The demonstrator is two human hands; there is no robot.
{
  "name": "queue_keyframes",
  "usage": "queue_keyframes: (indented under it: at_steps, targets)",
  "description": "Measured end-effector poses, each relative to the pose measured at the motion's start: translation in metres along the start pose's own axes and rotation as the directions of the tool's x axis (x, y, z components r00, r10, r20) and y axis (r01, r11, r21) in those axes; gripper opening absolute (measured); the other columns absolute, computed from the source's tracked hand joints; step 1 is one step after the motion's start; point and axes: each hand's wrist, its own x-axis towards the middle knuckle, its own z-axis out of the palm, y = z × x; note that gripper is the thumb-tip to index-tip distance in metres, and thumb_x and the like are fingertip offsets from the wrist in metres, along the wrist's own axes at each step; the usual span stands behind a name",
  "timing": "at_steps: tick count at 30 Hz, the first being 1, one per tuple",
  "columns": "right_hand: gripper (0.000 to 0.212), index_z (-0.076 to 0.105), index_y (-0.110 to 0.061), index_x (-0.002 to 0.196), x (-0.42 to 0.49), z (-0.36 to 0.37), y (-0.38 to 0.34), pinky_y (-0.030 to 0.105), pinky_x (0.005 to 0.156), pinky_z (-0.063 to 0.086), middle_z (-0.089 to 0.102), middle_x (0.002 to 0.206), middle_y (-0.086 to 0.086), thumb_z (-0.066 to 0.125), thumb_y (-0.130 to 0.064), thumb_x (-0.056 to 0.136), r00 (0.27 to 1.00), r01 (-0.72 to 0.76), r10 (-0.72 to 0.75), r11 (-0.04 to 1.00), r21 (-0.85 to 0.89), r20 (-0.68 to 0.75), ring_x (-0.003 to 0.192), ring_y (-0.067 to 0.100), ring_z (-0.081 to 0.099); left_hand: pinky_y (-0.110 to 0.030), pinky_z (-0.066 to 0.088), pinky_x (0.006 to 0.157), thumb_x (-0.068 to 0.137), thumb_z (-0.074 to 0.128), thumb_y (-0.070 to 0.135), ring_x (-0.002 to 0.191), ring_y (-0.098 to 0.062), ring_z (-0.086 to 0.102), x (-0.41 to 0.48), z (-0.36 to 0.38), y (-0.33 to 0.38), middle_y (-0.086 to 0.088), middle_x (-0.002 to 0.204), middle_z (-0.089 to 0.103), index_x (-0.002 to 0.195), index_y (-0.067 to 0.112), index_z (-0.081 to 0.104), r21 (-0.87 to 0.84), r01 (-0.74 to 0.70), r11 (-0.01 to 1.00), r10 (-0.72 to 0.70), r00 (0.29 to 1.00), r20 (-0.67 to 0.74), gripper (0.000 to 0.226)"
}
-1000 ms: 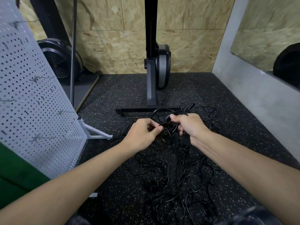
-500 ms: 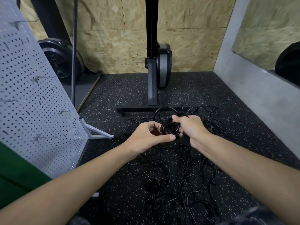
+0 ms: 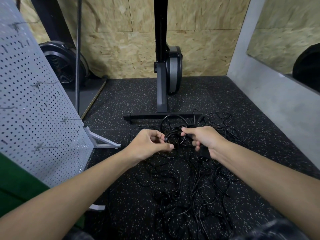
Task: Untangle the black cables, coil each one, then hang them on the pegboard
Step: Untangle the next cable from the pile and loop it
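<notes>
1. Centrally, the left hand (image 3: 149, 144) and right hand (image 3: 205, 138) meet; each grip is clamped on the small black coil (image 3: 170, 136) between them.
2. Loose black cables (image 3: 164, 195) lie tangled on the floor (image 3: 121, 196), beneath and around the grip.
3. The pegboard (image 3: 34, 110) stands left of the grip, well apart.

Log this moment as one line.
step: coiling | left hand: pinches cable coil | right hand: grips cable coil | cable tangle: on floor | pegboard: no cable hung yet
</notes>
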Motion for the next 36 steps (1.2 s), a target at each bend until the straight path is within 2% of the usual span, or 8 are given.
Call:
queue_keyframes:
  at_steps: [4,8,11,16,19,26,31,36]
  targets:
    - [0.023,0.079,-0.006,0.098,-0.004,0.001,0.001,0.021,0.041,0.035,0.040,0.059,-0.008,0.084,-0.026,0.087,1.000,-0.025,0.025,0.999,-0.024,0.019,0.044,0.007,0.036,-0.032,0.062,0.078,0.087,0.081,0.002,0.082,-0.030,0.078,0.003,-0.004,0.000,-0.013,0.080,0.077,0.092,0.005,0.066,-0.054,0.048,0.997,-0.052,0.996,-0.075,0.017]
    - [0.015,0.082,-0.008,0.092,-0.012,0.004,-0.002,0.022,0.043,0.035,0.038,0.053,-0.009,0.083,-0.023,0.087,0.997,-0.002,0.009,0.995,-0.104,0.071,0.046,0.008,0.036,-0.027,0.059,0.064,0.091,0.074,0.009,0.060,-0.014,0.076,0.002,-0.009,-0.005,-0.003,0.067,0.071,0.096,0.013,0.062,0.364,0.045,0.930,0.048,0.969,-0.243,0.014]
    - [0.015,0.082,-0.010,0.093,-0.011,-0.001,-0.006,0.022,0.045,0.035,0.035,0.052,-0.008,0.079,-0.025,0.092,0.996,0.034,-0.021,0.989,-0.143,0.092,0.046,0.008,0.036,-0.031,0.060,0.059,0.096,0.068,0.012,0.057,-0.014,0.074,0.003,-0.015,-0.012,-0.005,0.070,0.071,0.098,0.015,0.061,0.466,0.028,0.884,0.084,0.972,-0.217,0.008]
    - [0.023,0.079,-0.008,0.100,-0.008,-0.008,-0.007,0.023,0.044,0.034,0.036,0.055,-0.006,0.071,-0.030,0.098,0.990,0.088,-0.070,0.983,-0.162,0.119,0.045,0.008,0.036,-0.035,0.057,0.090,0.097,0.069,0.039,0.098,-0.010,0.070,0.006,-0.023,-0.022,0.013,0.102,0.075,0.108,0.036,0.068,0.489,-0.012,0.872,0.068,0.993,-0.099,0.011]
    - [0.031,0.077,-0.005,0.106,-0.019,-0.010,-0.015,0.022,0.042,0.033,0.036,0.054,-0.005,0.065,-0.033,0.103,0.963,0.127,-0.078,0.975,-0.181,0.257,0.044,0.009,0.034,-0.032,0.053,0.094,0.088,0.068,0.063,0.105,-0.009,0.066,0.004,-0.022,-0.023,0.013,0.112,0.073,0.118,0.036,0.071,0.485,0.050,0.873,0.009,0.993,-0.118,0.041]
    - [0.032,0.079,-0.008,0.096,-0.027,-0.017,-0.025,0.023,0.045,0.036,0.038,0.050,-0.002,0.058,-0.030,0.105,0.961,0.257,-0.178,0.857,-0.447,0.211,0.042,0.011,0.036,-0.032,0.057,0.085,0.096,0.068,0.035,0.087,-0.013,0.071,0.007,-0.031,-0.019,0.005,0.087,0.075,0.095,0.022,0.074,0.430,0.115,0.895,0.062,0.925,-0.376,0.015]
    - [0.032,0.080,-0.010,0.099,-0.040,-0.014,-0.034,0.024,0.046,0.037,0.037,0.050,-0.002,0.061,-0.035,0.104,0.857,0.401,-0.218,0.851,-0.340,0.466,0.042,0.012,0.035,-0.023,0.049,0.097,0.093,0.075,0.045,0.117,0.000,0.060,0.003,-0.008,-0.013,0.015,0.130,0.064,0.137,0.033,0.060,0.409,-0.199,0.890,0.208,0.978,0.023,0.048]
    - [0.031,0.080,-0.010,0.097,-0.040,-0.015,-0.038,0.024,0.045,0.037,0.037,0.049,0.000,0.061,-0.033,0.104,0.873,0.442,-0.301,0.823,-0.358,0.385,0.041,0.014,0.035,-0.027,0.055,0.078,0.096,0.071,0.046,0.085,-0.005,0.072,0.008,0.001,-0.016,0.010,0.092,0.078,0.114,0.029,0.075,0.423,-0.229,0.877,0.201,0.973,0.111,0.025]
